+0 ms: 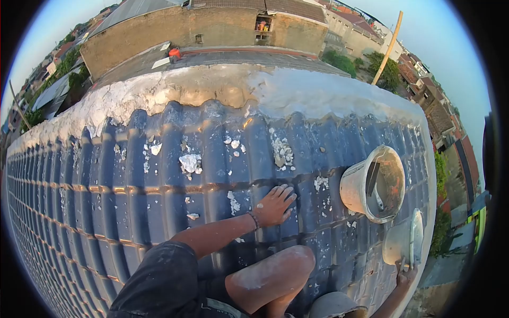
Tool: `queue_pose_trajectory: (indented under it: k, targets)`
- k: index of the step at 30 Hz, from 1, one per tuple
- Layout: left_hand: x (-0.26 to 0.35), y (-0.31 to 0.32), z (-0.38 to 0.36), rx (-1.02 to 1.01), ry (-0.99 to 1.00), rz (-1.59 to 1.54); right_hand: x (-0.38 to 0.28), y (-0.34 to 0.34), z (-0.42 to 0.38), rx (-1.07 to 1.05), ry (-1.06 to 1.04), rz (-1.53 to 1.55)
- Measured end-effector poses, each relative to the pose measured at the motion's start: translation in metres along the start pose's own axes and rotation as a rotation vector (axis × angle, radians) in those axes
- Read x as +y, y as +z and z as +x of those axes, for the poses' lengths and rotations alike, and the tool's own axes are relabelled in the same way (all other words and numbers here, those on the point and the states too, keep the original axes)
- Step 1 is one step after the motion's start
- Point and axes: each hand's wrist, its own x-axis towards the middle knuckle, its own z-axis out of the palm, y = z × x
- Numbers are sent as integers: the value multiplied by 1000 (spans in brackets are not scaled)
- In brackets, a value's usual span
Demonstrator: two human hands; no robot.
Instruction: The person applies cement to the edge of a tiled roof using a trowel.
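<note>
My left hand lies flat on the dark glazed roof tiles, fingers spread, with a dark band at the wrist. At the lower right, my right hand is at the bottom of a small whitish bucket, its fingers against the rim or base; the grip is partly hidden. Just above that stands a larger pale bucket, tilted, with a tool inside. My bent knee, dusted white, is below my left hand.
Loose mortar chunks and crumbs lie on the tiles. A mortared ridge runs along the top, smoother grey at right. Another rounded container is at the bottom edge. The roof's right edge drops off towards houses below.
</note>
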Motion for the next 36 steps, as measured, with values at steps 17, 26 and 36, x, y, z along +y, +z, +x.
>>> queue_pose_trajectory:
  k: [17, 26, 36]
  targets:
    - [2, 2, 0, 80, 56, 13, 113, -27, -227, -325, 213, -303]
    - [0, 2, 1, 109, 61, 2, 184, -2, -233, -8, -108, 216]
    - [2, 0, 0, 102, 72, -10, 205, 38, -254, -16, -64, 317]
